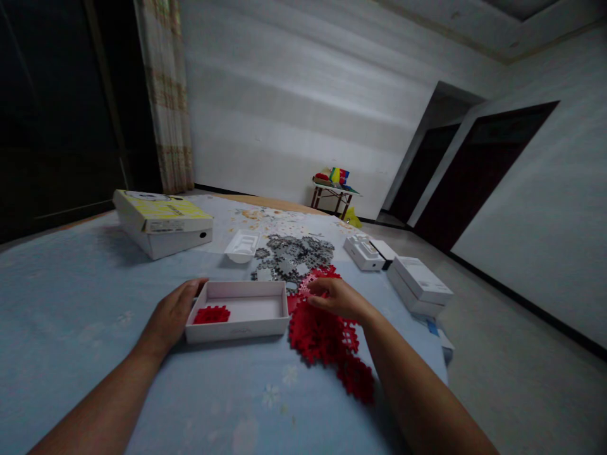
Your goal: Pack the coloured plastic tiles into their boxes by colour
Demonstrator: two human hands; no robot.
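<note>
A shallow white box (237, 330) sits in front of me with a red toothed plastic piece (212, 315) lying at its left end. My left hand (173, 313) grips the box's left side, fingers at the far left corner. To the right of the box is a heap of red gear-shaped plastic pieces (317, 335), some overlapping. Over the heap's far part, my right hand (339, 298) has thumb and fingers bent together on a red piece; the fingertips partly hide it. Just beyond lies a pile of grey toothed pieces (294, 256).
On the flowered light-blue tablecloth (227, 398), a yellow-and-white box (165, 221) stands far left. A white plastic tray (243, 245) lies beside the grey pile. White boxes (420, 281) line the right edge, near an open white box (364, 251). A small table (334, 188) stands by the wall.
</note>
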